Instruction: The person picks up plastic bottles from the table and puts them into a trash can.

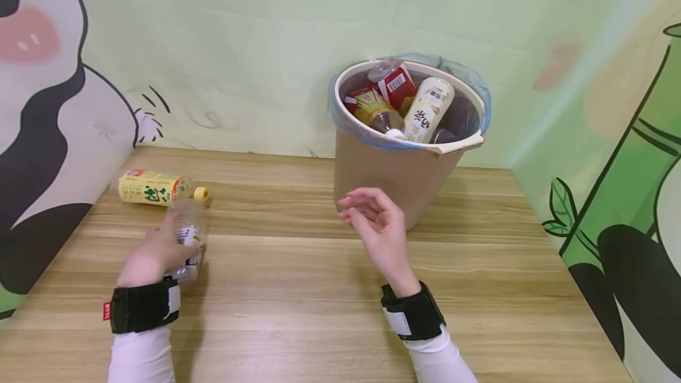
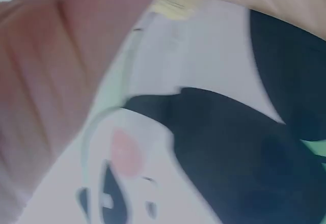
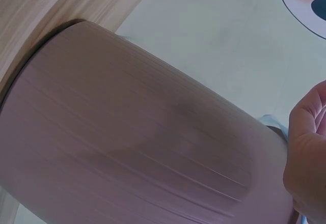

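Note:
My left hand (image 1: 156,250) grips a clear plastic bottle (image 1: 188,238) with a white and blue label at the left of the table, thumb along its right side. The bottle's top is blurred. Just behind it lies a bottle with a yellow label and yellow cap (image 1: 154,188), on its side. My right hand (image 1: 379,226) is in front of the bin, holding nothing, its fingers loosely bent. In the right wrist view part of that hand (image 3: 308,158) shows at the right edge. Blurred skin of the left hand (image 2: 46,81) fills the left wrist view's upper left.
A beige bin (image 1: 383,173) with a blue liner bag (image 1: 473,84) stands at the back of the wooden table (image 1: 276,312). Inside are several bottles, among them a white bottle (image 1: 430,108) and a red-labelled one (image 1: 396,84). A panda-printed backdrop (image 1: 239,64) borders the table.

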The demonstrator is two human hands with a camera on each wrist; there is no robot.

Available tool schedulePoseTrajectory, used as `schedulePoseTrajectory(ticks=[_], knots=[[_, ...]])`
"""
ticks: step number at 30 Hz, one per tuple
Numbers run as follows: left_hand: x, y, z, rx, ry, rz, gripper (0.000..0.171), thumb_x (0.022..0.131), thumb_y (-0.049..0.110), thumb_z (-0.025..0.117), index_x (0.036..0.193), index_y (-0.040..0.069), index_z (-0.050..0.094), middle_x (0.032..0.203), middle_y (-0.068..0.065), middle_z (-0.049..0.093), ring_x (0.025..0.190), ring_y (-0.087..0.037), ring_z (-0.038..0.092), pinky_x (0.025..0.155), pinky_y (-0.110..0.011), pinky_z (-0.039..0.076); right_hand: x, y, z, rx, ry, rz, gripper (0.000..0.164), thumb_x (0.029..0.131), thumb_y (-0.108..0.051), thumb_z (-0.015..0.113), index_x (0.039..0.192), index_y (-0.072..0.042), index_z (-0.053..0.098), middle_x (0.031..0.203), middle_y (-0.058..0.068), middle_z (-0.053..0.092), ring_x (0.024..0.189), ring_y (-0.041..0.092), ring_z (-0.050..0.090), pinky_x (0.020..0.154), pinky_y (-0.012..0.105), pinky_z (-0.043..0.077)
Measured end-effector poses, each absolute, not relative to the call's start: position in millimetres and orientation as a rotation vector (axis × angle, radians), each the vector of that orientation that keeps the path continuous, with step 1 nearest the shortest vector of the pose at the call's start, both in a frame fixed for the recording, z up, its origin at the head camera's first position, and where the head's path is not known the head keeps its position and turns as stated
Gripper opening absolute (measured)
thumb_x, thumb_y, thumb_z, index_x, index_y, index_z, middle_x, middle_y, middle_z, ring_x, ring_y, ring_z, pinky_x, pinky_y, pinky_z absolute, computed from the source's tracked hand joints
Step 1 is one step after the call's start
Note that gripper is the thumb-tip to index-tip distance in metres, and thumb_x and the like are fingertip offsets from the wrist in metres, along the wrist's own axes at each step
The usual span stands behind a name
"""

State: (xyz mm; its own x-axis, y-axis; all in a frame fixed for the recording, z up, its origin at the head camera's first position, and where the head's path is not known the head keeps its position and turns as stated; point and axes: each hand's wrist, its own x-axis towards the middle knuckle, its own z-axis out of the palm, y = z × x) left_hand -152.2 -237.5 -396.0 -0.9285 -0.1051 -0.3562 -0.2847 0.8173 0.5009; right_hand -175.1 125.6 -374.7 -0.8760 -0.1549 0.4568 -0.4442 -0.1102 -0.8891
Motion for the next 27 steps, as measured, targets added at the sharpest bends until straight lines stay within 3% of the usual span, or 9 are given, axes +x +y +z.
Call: schedulePoseTrajectory(ticks=[2, 7, 10, 14, 18, 27], knots=[[-156.4, -218.4, -396.3, -0.238, 2.68, 0.797, 0.097, 0.091, 0.025, 0.064, 0.159, 0.002, -0.001, 0.139, -0.052, 0.028, 0.108, -0.057, 0.053, 0.08, -0.065, 0.053, -175.1, 126.0, -374.5, 0.673, -1.951, 2.091, 0.024, 0.091, 0.012, 0.056, 0.114, 0.013, 0.058, 0.104, 0.036, 0.065, 0.083, 0.007, 0.071, 0.079, 0.031, 0.063], [-164.9, -164.1, -401.1, -0.065, 2.742, 0.776, 0.091, 0.089, 0.018, 0.066, 0.161, 0.008, 0.011, 0.147, -0.043, 0.031, 0.1, -0.043, 0.059, 0.075, -0.052, 0.055, -174.6, 126.7, -373.8, 0.674, -1.963, 2.087, 0.024, 0.092, 0.011, 0.056, 0.115, 0.013, 0.057, 0.106, 0.039, 0.064, 0.084, 0.007, 0.071, 0.08, 0.032, 0.063], [-168.3, -139.1, -403.4, 0.042, 2.789, 0.753, 0.087, 0.088, 0.016, 0.066, 0.16, 0.011, 0.018, 0.149, -0.038, 0.035, 0.1, -0.041, 0.061, 0.076, -0.051, 0.055, -174.5, 126.7, -373.3, 0.67, -1.97, 2.084, 0.024, 0.092, 0.011, 0.056, 0.115, 0.013, 0.058, 0.106, 0.039, 0.064, 0.084, 0.007, 0.07, 0.08, 0.031, 0.063], [-170.1, -123.9, -405.3, 0.111, 2.877, 0.704, 0.08, 0.093, 0.023, 0.066, 0.159, 0.013, 0.023, 0.154, -0.036, 0.032, 0.115, -0.052, 0.059, 0.084, -0.061, 0.055, -174.3, 126.6, -372.4, 0.669, -1.976, 2.081, 0.023, 0.092, 0.01, 0.056, 0.115, 0.012, 0.058, 0.106, 0.038, 0.064, 0.084, 0.006, 0.07, 0.079, 0.026, 0.062], [-171.3, -121.8, -405.8, 0.114, 3.0, 0.672, 0.076, 0.096, 0.034, 0.065, 0.159, 0.013, 0.027, 0.158, -0.034, 0.027, 0.131, -0.062, 0.045, 0.095, -0.072, 0.048, -174.2, 126.7, -372.3, 0.67, -1.972, 2.088, 0.023, 0.092, 0.01, 0.055, 0.115, 0.012, 0.057, 0.106, 0.038, 0.064, 0.084, 0.006, 0.07, 0.078, 0.024, 0.061], [-173.6, -114.0, -414.4, 0.12, 3.019, 0.596, 0.082, 0.088, 0.038, 0.074, 0.156, 0.015, 0.033, 0.156, -0.033, 0.034, 0.13, -0.06, 0.046, 0.097, -0.074, 0.045, -175.2, 128.3, -374.6, 0.642, -1.981, 2.084, 0.023, 0.092, 0.01, 0.055, 0.115, 0.011, 0.058, 0.106, 0.037, 0.065, 0.083, 0.007, 0.07, 0.078, 0.028, 0.062]])
